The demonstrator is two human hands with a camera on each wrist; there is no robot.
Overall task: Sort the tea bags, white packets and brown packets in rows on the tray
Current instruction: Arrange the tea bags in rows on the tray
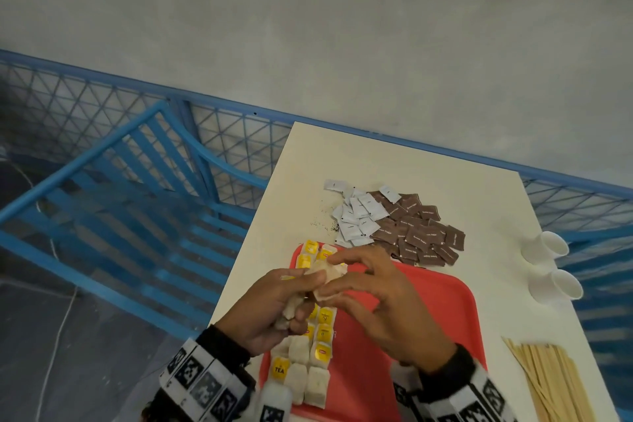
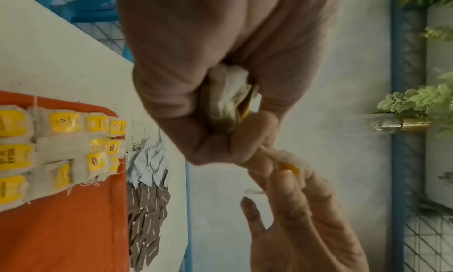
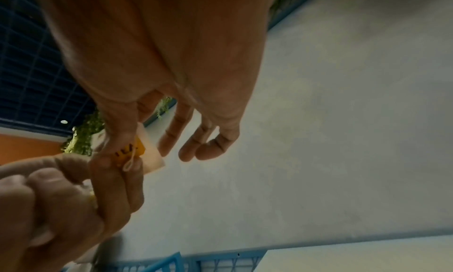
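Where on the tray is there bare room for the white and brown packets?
The red tray is bare right of the tea bag rows, out to its right rim. The left side is crowded with tea bags, under both hands.

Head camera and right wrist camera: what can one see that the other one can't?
Only the head view shows the red tray with its rows of tea bags, the white packets and brown packets piled on the table, two paper cups and the wooden stirrers.

Only the right wrist view shows leafy plants and a dark grid overhead.

Both show the left hand gripping a bunch of tea bags and the right hand pinching one.
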